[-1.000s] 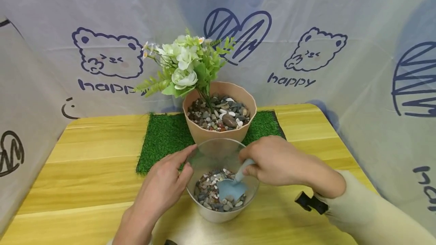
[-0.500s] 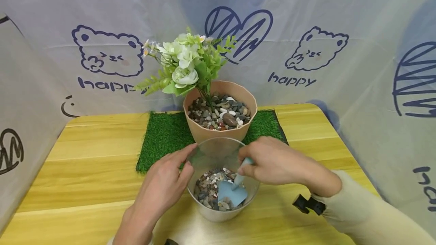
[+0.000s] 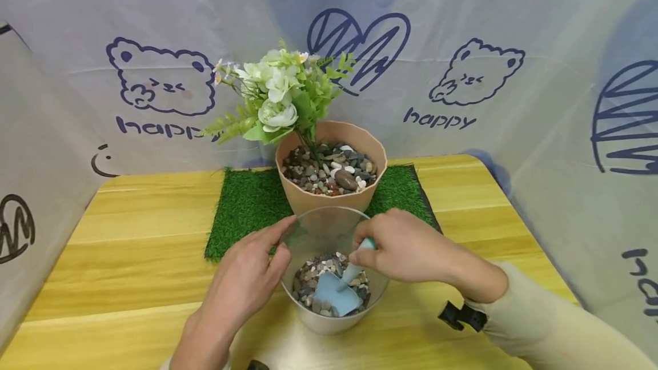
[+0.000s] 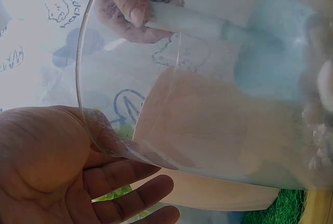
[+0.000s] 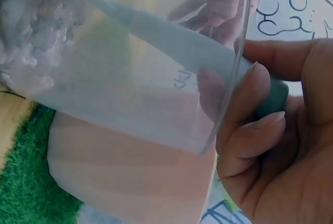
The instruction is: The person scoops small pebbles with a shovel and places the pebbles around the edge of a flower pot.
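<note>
A clear bucket (image 3: 329, 324) stands on the table, its bottom covered with pebbles (image 3: 315, 278). My right hand (image 3: 403, 244) grips the pale handle of a small light-blue shovel (image 3: 336, 296) over the bucket's right rim. The blade lies among the pebbles, face up. In the right wrist view, fingers and thumb curl round the handle end. My left hand (image 3: 249, 273) rests against the bucket's left side, thumb at the rim, index along the outside. The left wrist view shows its other fingers (image 4: 130, 203) straight and spread beside the wall.
Behind the bucket, a peach flowerpot (image 3: 329, 203) full of pebbles stands on an artificial grass mat (image 3: 247, 210). White artificial flowers (image 3: 277, 93) lean left out of it. Beyond the wooden table (image 3: 133, 244) hangs a printed cloth (image 3: 462, 4).
The shovel's blade has slid left through the pebbles, and my right hand has shifted slightly left with it. My left hand keeps its place on the bucket.
</note>
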Tool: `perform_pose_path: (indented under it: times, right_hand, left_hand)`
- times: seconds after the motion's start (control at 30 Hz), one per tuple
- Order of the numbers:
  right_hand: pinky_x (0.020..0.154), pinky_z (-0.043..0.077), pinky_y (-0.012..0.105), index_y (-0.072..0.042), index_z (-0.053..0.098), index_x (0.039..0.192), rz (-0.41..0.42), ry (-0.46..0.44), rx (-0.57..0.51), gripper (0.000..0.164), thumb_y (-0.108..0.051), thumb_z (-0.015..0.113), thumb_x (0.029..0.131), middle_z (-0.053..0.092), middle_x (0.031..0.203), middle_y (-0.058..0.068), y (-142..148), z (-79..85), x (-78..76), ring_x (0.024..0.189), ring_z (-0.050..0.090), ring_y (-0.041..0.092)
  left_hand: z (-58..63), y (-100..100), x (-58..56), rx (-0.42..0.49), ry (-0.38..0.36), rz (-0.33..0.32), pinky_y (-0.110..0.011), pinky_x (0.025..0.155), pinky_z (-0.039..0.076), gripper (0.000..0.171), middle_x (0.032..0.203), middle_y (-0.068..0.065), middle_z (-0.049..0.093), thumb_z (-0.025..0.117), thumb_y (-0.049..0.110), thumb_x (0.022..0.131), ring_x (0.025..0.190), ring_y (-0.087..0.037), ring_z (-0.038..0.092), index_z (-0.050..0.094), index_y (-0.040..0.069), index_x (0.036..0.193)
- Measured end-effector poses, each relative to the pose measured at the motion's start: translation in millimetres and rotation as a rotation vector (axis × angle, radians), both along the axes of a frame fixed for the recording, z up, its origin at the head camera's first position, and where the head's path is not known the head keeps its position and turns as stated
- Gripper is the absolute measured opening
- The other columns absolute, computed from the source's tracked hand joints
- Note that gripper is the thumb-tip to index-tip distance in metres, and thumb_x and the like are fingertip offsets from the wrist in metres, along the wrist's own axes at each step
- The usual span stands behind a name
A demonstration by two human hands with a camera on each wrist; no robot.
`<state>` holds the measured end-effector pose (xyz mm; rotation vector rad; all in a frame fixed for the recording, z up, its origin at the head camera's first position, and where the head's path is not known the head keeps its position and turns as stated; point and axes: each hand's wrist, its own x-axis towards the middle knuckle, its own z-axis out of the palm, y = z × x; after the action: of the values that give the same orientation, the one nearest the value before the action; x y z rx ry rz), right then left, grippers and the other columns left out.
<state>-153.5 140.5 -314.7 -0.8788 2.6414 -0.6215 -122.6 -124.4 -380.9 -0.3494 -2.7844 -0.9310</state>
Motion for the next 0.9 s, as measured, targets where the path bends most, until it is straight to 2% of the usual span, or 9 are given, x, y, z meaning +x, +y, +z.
perform_pose_path:
  times: [0.17, 0.27, 0.4, 0.5, 0.57, 0.67, 0.73, 0.8, 0.9]
  right_hand:
    - [0.058, 0.045, 0.027, -0.024, 0.080, 0.094, -0.045, -0.026, -0.004, 0.012, -0.030, 0.071, 0.100, 0.062, 0.066, -0.016, -3, -5.9, 2.2, 0.054, 0.049, 0.006]
    - [0.054, 0.041, 0.026, -0.024, 0.080, 0.092, -0.069, -0.051, -0.032, 0.012, -0.030, 0.072, 0.099, 0.059, 0.063, -0.014, -3, -6.4, 3.8, 0.052, 0.044, 0.006]
    - [0.049, 0.032, 0.025, -0.023, 0.079, 0.088, -0.118, -0.076, -0.085, 0.014, -0.028, 0.072, 0.098, 0.043, 0.054, -0.010, 1, -4.9, 3.8, 0.048, 0.033, 0.007]
    - [0.049, 0.032, 0.025, -0.023, 0.078, 0.087, -0.129, -0.064, -0.093, 0.015, -0.028, 0.072, 0.098, 0.039, 0.053, -0.011, 2, -5.8, 3.3, 0.048, 0.033, 0.007]
    - [0.050, 0.034, 0.025, -0.023, 0.078, 0.087, -0.128, -0.065, -0.089, 0.015, -0.029, 0.072, 0.098, 0.041, 0.054, -0.010, 2, -5.9, 3.4, 0.049, 0.034, 0.007]
    - [0.053, 0.039, 0.026, -0.024, 0.079, 0.091, -0.096, -0.053, -0.066, 0.012, -0.029, 0.072, 0.098, 0.053, 0.061, -0.013, 2, -4.6, 4.5, 0.052, 0.040, 0.006]
    - [0.057, 0.043, 0.027, -0.024, 0.079, 0.097, -0.047, -0.024, -0.034, 0.010, -0.030, 0.072, 0.100, 0.061, 0.068, -0.015, 1, -3.1, 6.4, 0.055, 0.045, 0.005]
    - [0.062, 0.047, 0.027, -0.023, 0.079, 0.102, 0.008, 0.031, 0.006, 0.011, -0.031, 0.071, 0.100, 0.069, 0.079, -0.016, 0, -1.2, 9.4, 0.060, 0.051, 0.002]
    - [0.063, 0.048, 0.026, -0.023, 0.078, 0.106, 0.076, 0.141, 0.045, 0.012, -0.032, 0.072, 0.101, 0.073, 0.087, -0.015, -2, 2.2, 14.5, 0.064, 0.055, -0.001]
  left_hand:
    - [-0.1, 0, -0.2, -0.002, 0.009, 0.000, -0.052, 0.101, 0.057, 0.048, 0.145, -0.007, 0.067, 0.059, 0.018, 0.102, 0.127, -0.032, 0.068, 0.062, 0.022, 0.150]
    - [-0.2, -1, 0.1, -0.003, 0.010, 0.004, -0.051, 0.101, 0.057, 0.048, 0.145, -0.007, 0.067, 0.059, 0.019, 0.102, 0.127, -0.032, 0.068, 0.062, 0.022, 0.150]
    - [-0.3, -1, 0.2, 0.002, 0.002, 0.006, -0.051, 0.100, 0.057, 0.048, 0.145, -0.007, 0.067, 0.059, 0.019, 0.102, 0.126, -0.032, 0.068, 0.062, 0.022, 0.150]
    - [-0.1, 0, 0.2, 0.005, -0.001, 0.005, -0.051, 0.101, 0.057, 0.048, 0.145, -0.007, 0.066, 0.059, 0.019, 0.102, 0.126, -0.031, 0.068, 0.061, 0.022, 0.150]
    - [0.2, -1, 0.4, 0.003, 0.000, 0.005, -0.051, 0.102, 0.057, 0.048, 0.146, -0.007, 0.066, 0.059, 0.019, 0.102, 0.127, -0.032, 0.068, 0.061, 0.023, 0.150]
    - [0.4, -1, 0.3, 0.003, -0.003, 0.005, -0.052, 0.104, 0.056, 0.048, 0.146, -0.007, 0.066, 0.059, 0.019, 0.102, 0.128, -0.033, 0.067, 0.061, 0.023, 0.150]
    - [0.5, -1, 0.2, 0.001, -0.005, 0.005, -0.052, 0.105, 0.055, 0.048, 0.146, -0.007, 0.066, 0.059, 0.019, 0.102, 0.131, -0.034, 0.065, 0.061, 0.023, 0.150]
    - [0.4, -1, 0.1, 0.001, -0.008, 0.005, -0.052, 0.105, 0.055, 0.048, 0.146, -0.007, 0.066, 0.059, 0.019, 0.102, 0.131, -0.033, 0.065, 0.061, 0.023, 0.150]
    - [0.5, 0, -0.1, 0.001, -0.013, 0.006, -0.052, 0.104, 0.055, 0.048, 0.146, -0.007, 0.066, 0.058, 0.019, 0.102, 0.130, -0.033, 0.066, 0.061, 0.024, 0.150]
